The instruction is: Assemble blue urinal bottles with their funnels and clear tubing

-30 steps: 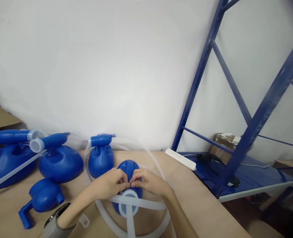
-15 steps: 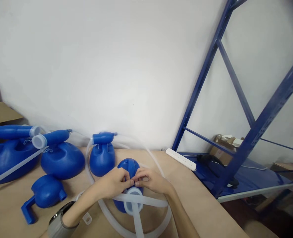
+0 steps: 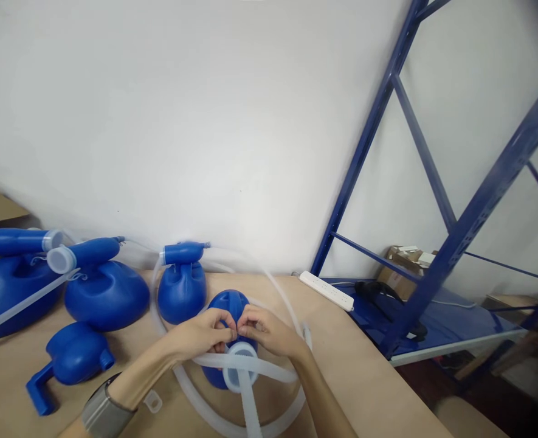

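Note:
A blue plastic container [image 3: 227, 299] with a translucent white cap [image 3: 233, 382] stands in front of me. My left hand [image 3: 205, 333] and my right hand [image 3: 269, 331] meet just above the cap, over the container's upper part. On both hands, thumb and fingertips are pinched together, almost touching each other. Whatever lies between them is too small to make out. A translucent ribbed hose [image 3: 273, 368] crosses the cap beneath my hands and loops around the container on the table.
More blue containers [image 3: 107, 295] with hoses stand along the wall at the left. A small blue vessel with a bent spout [image 3: 79, 354] lies nearer. By my left wrist is a white plastic tab [image 3: 153, 401]. A white power strip [image 3: 327, 291] lies beside the blue rack [image 3: 364, 140].
Both hands remain pinched over the container; their fingertips have risen slightly and the right hand's fingers now bend more. The whole view has shifted a little.

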`<state>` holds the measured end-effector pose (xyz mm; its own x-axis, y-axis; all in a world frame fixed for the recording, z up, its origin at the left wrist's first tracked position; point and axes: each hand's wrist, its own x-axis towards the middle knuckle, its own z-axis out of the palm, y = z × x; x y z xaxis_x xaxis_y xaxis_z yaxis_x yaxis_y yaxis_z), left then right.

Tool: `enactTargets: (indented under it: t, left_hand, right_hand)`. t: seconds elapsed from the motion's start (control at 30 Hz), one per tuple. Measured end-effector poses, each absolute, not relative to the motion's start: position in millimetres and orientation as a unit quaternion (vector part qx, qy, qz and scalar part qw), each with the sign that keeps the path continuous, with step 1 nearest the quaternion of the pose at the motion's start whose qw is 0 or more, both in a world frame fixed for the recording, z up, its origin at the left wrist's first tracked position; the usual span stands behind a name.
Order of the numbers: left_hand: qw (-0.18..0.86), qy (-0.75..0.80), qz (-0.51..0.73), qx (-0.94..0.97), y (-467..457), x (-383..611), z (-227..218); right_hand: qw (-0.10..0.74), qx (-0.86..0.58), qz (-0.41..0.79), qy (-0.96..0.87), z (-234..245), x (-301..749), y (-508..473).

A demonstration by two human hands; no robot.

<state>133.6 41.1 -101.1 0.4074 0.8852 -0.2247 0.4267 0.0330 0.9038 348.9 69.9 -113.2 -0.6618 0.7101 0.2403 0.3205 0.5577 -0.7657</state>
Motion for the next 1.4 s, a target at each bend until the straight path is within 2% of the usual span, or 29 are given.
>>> enactTargets:
  t: [0.2, 0.47, 0.7, 0.83, 1.03, 1.27, 1.4]
  left_hand:
    - [0.440, 0.504, 0.225, 0.709, 40.7, 130.8, -101.0]
    - [0.358, 0.512, 0.262, 0.736, 20.4, 109.7, -51.5]
    - [0.289, 0.461, 0.163, 0.823, 4.8, 95.9, -36.0]
    - [0.289, 0.410, 0.171, 0.848, -1.8, 99.1, -37.9]
    - [0.310, 0.442, 0.183, 0.822, -2.4, 130.5, -58.0]
    - [0.419, 0.464, 0.236, 0.744, 0.2, 133.5, -86.3]
    - [0.418, 0.482, 0.263, 0.724, -0.2, 133.6, -94.9]
  right_hand:
    - [0.260, -0.334, 0.378, -0.824, -112.0, 346.9, 71.8]
    - [0.171, -0.321, 0.414, -0.834, -80.7, 371.6, 62.8]
    - [0.144, -0.265, 0.355, -0.885, -72.3, 352.2, 49.8]
    - [0.147, -0.298, 0.242, -0.912, -84.3, 340.5, 50.5]
    - [0.173, -0.289, 0.098, -0.936, -105.1, 333.1, 59.1]
    - [0.220, -0.391, 0.038, -0.893, -118.4, 327.3, 55.7]
    - [0.226, -0.419, 0.032, -0.879, -121.9, 323.7, 56.1]
